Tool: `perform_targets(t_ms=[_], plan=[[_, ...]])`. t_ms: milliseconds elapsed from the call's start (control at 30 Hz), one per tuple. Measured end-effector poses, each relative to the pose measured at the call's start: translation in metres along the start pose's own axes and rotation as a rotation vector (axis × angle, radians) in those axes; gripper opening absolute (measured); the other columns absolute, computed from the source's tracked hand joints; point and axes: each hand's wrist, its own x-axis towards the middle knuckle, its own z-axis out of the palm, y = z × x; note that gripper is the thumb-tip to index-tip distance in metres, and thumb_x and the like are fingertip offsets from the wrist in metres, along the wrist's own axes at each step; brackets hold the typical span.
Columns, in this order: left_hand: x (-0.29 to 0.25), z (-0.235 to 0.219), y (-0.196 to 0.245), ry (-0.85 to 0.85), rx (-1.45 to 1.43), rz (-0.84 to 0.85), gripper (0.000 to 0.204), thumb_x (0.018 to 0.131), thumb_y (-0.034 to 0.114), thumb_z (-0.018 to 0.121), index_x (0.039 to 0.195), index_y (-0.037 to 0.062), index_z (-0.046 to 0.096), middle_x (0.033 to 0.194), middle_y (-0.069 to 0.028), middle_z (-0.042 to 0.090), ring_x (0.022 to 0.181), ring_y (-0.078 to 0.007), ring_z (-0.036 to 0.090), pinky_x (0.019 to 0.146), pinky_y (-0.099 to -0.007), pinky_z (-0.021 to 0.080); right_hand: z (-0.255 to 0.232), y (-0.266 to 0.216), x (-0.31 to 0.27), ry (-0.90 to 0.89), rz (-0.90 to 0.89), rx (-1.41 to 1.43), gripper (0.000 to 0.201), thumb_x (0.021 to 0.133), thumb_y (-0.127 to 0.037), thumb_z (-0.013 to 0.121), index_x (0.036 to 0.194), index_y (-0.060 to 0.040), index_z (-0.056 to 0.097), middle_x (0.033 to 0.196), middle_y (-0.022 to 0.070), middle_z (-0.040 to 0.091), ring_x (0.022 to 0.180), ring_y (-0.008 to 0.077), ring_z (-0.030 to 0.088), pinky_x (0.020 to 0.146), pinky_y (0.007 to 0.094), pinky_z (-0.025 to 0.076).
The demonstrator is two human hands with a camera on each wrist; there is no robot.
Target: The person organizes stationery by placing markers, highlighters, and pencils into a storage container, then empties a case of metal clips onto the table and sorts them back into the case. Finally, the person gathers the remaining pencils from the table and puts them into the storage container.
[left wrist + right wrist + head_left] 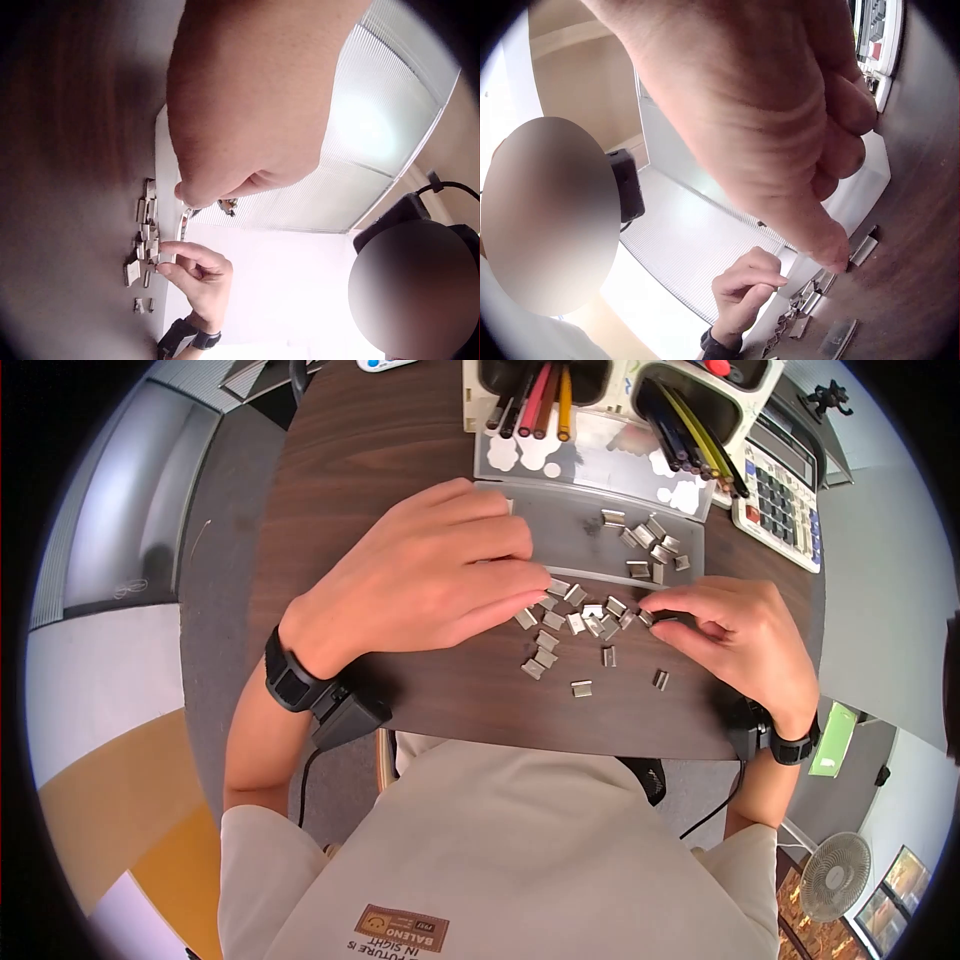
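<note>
Small silver metal clips (593,612) lie in a loose cluster on the dark wooden table, in front of a shallow translucent plastic box (560,510). More clips (642,536) sit inside the box, toward its right end. My right hand (745,635) pinches a clip (646,617) between thumb and index fingertips at the cluster's right edge. Over the box's left end reaches my left hand (430,575), its fingers bent and thumb and index tips close together by the cluster's left side. I cannot tell whether those fingertips hold a clip.
Behind the box its lid (590,455) lies under a white organizer (620,405) with pens and pencils. A calculator (780,505) stands at the back right. Single clips (582,688) lie nearer the table's front edge. Both wrists carry strapped cameras (350,715).
</note>
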Motion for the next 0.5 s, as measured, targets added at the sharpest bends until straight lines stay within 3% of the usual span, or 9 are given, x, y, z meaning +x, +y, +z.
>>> perform_targets(t_ms=[233,333,500], plan=[[0.002,0.0014,-0.0007,0.012,0.0,-0.002,0.021,0.079,0.011,0.084,0.1,0.0096,0.078,0.088,-0.0015,0.063,0.079,-0.0231,0.058,0.069,-0.037,0.046,0.0033,0.0011,0.0026,0.003,-0.045,0.011,0.02,0.085,-0.009,0.083,0.105,-0.0081,0.079,0.088,0.0091,0.077,0.071,0.0269,0.07,0.061,0.0352,0.054],[0.0014,0.0033,-0.0018,0.025,-0.01,-0.001,0.022,0.078,0.011,0.084,0.1,0.0094,0.078,0.087,-0.0017,0.063,0.079,-0.0232,0.058,0.069,-0.0369,0.046,0.002,-0.0032,0.0014,-0.04,0.055,0.001,0.019,0.084,-0.01,0.083,0.103,-0.008,0.078,0.089,0.0092,0.077,0.073,0.0269,0.072,0.061,0.0357,0.054],[0.0036,0.0014,0.0024,-0.003,-0.008,-0.01,0.022,0.078,0.011,0.084,0.1,0.0094,0.078,0.088,-0.0017,0.062,0.08,-0.0232,0.058,0.069,-0.0376,0.047,0.0065,0.0021,0.0005,0.015,-0.066,0.0,0.02,0.084,-0.008,0.082,0.104,-0.0093,0.077,0.085,0.0075,0.075,0.066,0.0241,0.069,0.059,0.0348,0.053]])
